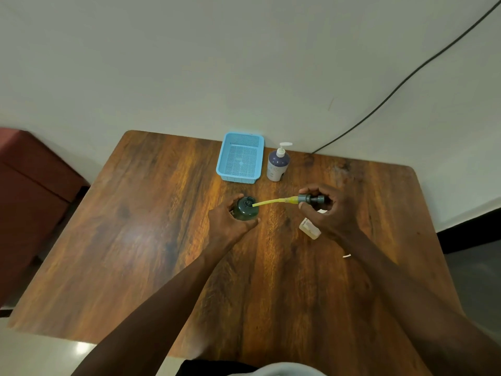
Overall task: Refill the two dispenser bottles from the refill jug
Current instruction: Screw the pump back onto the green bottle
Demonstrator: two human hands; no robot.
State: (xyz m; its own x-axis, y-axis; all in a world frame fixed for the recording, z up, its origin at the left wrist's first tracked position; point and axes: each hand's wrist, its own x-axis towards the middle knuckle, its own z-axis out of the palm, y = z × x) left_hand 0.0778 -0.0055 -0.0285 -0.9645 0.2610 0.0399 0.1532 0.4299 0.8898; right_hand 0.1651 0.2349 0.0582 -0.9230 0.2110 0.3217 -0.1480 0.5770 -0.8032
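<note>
A dark green dispenser bottle (246,209) stands on the wooden table (151,240), gripped at its side by my left hand (230,223). My right hand (329,210) holds the bottle's dark pump head (311,199) sideways; its yellow-coated dip tube (271,202) still reaches to the bottle's open mouth. A second dispenser bottle (278,165), white and purple with a white pump, stands upright at the back. A small pale container (310,227) lies on the table, partly hidden under my right hand.
A light blue mesh basket (240,158) sits empty at the table's far edge, left of the white and purple bottle. A black cable (406,80) runs down the wall behind. A reddish-brown seat (32,180) stands to the left.
</note>
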